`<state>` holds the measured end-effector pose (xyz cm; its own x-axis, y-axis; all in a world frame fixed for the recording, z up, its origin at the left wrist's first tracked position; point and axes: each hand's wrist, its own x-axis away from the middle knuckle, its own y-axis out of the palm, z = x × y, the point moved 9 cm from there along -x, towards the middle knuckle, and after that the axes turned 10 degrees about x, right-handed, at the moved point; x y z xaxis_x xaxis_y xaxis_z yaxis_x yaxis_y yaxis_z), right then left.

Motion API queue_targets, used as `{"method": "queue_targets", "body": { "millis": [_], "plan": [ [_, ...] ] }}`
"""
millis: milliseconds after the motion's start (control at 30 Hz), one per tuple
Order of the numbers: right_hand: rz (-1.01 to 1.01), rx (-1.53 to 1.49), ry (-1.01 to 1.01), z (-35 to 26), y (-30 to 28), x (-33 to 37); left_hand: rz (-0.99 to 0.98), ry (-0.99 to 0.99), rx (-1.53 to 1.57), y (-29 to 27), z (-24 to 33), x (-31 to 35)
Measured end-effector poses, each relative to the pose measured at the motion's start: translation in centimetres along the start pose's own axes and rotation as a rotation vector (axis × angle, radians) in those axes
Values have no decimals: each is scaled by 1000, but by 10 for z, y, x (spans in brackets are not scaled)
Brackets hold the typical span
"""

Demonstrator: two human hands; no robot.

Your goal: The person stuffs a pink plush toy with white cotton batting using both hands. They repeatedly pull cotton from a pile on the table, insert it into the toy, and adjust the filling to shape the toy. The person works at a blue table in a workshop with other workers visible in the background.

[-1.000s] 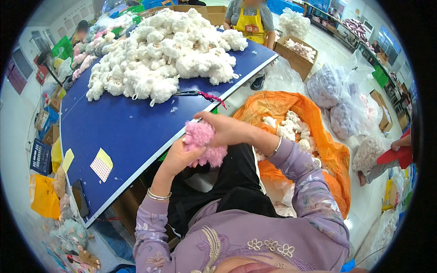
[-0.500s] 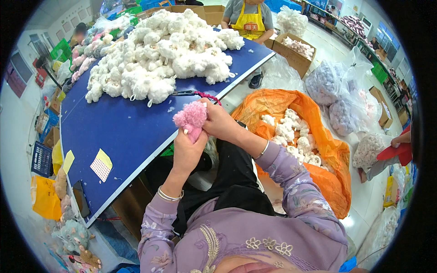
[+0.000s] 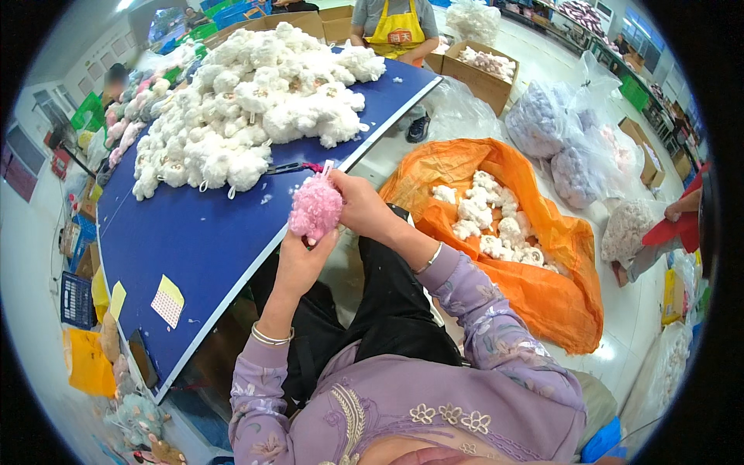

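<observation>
Being gripped from below by the left hand [image 3: 301, 260] and pinched at its top by the right hand [image 3: 363, 208], a fluffy pink plush toy [image 3: 315, 209] is being held just over the blue table's [image 3: 201, 232] near edge, near scissors [image 3: 291, 167] and a white plush pile [image 3: 248, 108].

Pink fluffy plush toy [image 3: 315, 209]: small, curly pile, rounded lump. Held aloft just off the near right edge of the blue table, between both hands. Small white tag sticking up from its far end. Gripped from below by left hand [image 3: 302, 260], from the right by right hand [image 3: 363, 205].
</observation>
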<state>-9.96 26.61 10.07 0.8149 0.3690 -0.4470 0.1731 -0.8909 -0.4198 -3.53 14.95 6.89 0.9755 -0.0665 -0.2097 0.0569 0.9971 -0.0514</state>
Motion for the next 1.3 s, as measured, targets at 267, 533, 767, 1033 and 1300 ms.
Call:
{"method": "queue_targets", "body": {
  "millis": [267, 533, 767, 1033, 1300],
  "plan": [
    [-55, 460, -108, -13, 37, -28, 32, -79, 106, -49, -10, -32],
    [-58, 554, -57, -7, 90, -84, 260, 108, 78, -130, -26, -58],
    [69, 511, -116, -17, 115, -118, 412, 304, -112, -165, -11, -66],
    [-19, 577, -131, 0, 146, -133, 448, 304, -67, -180, -31, -67],
    [-80, 683, -101, -6, 151, -150, 505, 293, -23, -178, -37, -63]
  ]
}}
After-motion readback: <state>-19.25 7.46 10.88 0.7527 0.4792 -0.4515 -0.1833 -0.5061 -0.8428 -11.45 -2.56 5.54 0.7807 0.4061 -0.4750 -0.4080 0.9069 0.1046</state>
